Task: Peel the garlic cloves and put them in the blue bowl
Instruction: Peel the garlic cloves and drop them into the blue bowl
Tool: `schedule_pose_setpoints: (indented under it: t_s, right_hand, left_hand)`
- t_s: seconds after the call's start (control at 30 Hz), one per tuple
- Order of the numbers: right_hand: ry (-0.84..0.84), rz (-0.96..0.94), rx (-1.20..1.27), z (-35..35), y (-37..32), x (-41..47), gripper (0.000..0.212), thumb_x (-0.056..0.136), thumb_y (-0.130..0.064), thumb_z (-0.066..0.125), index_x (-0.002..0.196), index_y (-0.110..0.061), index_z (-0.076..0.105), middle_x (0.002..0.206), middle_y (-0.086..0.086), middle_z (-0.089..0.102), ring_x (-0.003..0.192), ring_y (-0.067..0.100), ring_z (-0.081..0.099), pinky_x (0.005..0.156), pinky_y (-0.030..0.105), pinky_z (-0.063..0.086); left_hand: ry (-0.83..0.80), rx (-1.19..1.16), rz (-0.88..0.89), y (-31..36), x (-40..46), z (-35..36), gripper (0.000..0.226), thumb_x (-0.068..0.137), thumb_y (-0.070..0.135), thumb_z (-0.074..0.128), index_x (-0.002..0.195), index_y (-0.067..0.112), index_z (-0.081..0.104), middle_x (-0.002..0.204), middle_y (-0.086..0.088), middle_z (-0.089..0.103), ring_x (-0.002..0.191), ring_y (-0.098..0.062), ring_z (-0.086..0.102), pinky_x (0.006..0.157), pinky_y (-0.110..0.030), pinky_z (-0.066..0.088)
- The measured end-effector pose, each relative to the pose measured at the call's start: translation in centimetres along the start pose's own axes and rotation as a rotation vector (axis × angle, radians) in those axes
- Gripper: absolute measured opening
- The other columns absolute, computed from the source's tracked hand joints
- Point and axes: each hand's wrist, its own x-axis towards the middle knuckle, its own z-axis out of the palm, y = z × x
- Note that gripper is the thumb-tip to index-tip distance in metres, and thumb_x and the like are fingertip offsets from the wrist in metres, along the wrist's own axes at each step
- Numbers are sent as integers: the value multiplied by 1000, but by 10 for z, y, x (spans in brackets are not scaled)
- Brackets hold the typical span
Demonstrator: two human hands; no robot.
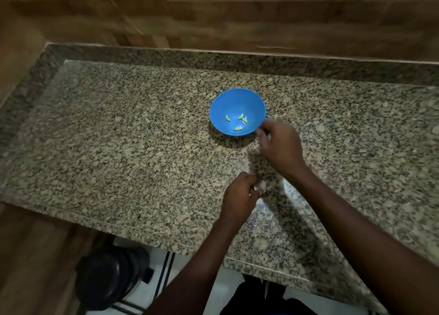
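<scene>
**Two hands at work beside the blue bowl**

On the granite counter, a little behind its middle, stands the blue bowl. Inside it lie five peeled garlic cloves, small and pale, spread over the bottom of the bowl. The right hand is just beside the bowl, at its near right rim; the fingertips reach the rim or almost touch it, but the blur does not let me say which. The left hand is closer to the person, well apart from the bowl and to the near side of it.

The counter is speckled stone in beige, brown and black, with a polished surface and a raised edge of the same stone along the back and the left side. The bowl is round, smooth and of a plain bright blue, probably plastic. The cloves are curved and pointed at the ends. Behind the counter there is a wooden wall with a warm brown grain.

The right arm comes from the lower right and stretches forward, with the back of the hand up and the fingers curled down towards the bowl; whether they hold anything I cannot tell. The left hand has its fingers curled and pinches a small whitish garlic piece between thumb and fingers, just over the counter.
</scene>
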Motion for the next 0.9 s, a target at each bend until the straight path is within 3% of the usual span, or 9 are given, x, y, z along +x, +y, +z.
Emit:
schedule_pose_setpoints:
  t_s: [0.1, 0.2, 0.27, 0.37, 0.47, 0.57, 0.63, 0.8, 0.9]
  right_hand:
    - [-84, 264, 89, -9, 33, -59, 16, 92, -23, 64, 78, -18, 69, 67, -5, 66, 60, 13, 59, 55, 28, 40]
    - [-225, 498, 231, -10, 59, -107, 19, 88, -17, 66, 71, -22, 72, 66, -6, 73, 63, 10, 68, 63, 27, 54]
    - [-288, 636, 429, -12, 65, -126, 21, 89, -7, 64, 73, -15, 74, 67, 4, 74, 63, 21, 71, 70, 42, 61]
    - [-265, 769, 781, -23, 60, -140, 7, 92, 6, 62, 91, 11, 67, 80, 34, 69, 66, 38, 65, 70, 64, 58]
    - [-208, 769, 903, -36, 56, -145, 13, 92, 3, 65, 100, 14, 64, 84, 37, 68, 65, 36, 64, 66, 59, 59]
    - [-186, 739, 915, -44, 58, -148, 18, 91, -1, 69, 101, 13, 66, 78, 28, 70, 60, 29, 63, 56, 38, 60]
    - [-180, 726, 895, -45, 60, -149, 18, 90, -1, 69, 101, 14, 66, 76, 27, 70, 59, 29, 64, 54, 31, 58]
    - [-157, 663, 773, -47, 58, -146, 7, 90, 4, 67, 93, 7, 71, 73, 25, 72, 62, 35, 69, 62, 41, 62]
    - [-145, 566, 620, -50, 52, -143, 6, 88, 2, 69, 85, -2, 73, 64, 15, 72, 59, 31, 73, 59, 38, 62]
  left_hand:
    - [-29, -100, -94, 9, -2, 4, 31, 81, 19, 79, 112, 22, 74, 91, 5, 61, 75, -7, 58, 70, -25, 48]
    - [-47, -410, -262, 19, -8, 8, 28, 73, 7, 83, 95, 21, 75, 81, 10, 64, 68, -1, 59, 66, -19, 51]
    - [-82, -599, -363, 28, -9, 9, 25, 75, 1, 82, 90, 20, 74, 76, 8, 66, 68, -4, 63, 63, -25, 57]
    - [-131, -757, -389, 43, -10, 10, 23, 82, -6, 76, 92, 14, 72, 74, 4, 71, 65, -8, 68, 60, -28, 58]
    - [-139, -765, -364, 53, -13, 8, 20, 83, -4, 76, 98, 7, 71, 80, -3, 73, 69, -14, 70, 63, -31, 58]
    - [-133, -678, -316, 58, -12, 8, 23, 80, 1, 80, 96, 16, 72, 83, -3, 72, 76, -10, 69, 66, -27, 57]
    - [-147, -648, -283, 60, -13, 7, 24, 80, 5, 82, 100, 16, 74, 85, -3, 71, 76, -9, 68, 66, -27, 56]
    - [-184, -672, -230, 68, -20, 1, 26, 81, 10, 83, 106, 10, 76, 95, -20, 70, 75, -17, 68, 66, -33, 59]
    - [-163, -684, -245, 68, -21, -2, 26, 80, 9, 83, 105, 8, 76, 98, -14, 74, 77, -20, 73, 69, -36, 62]
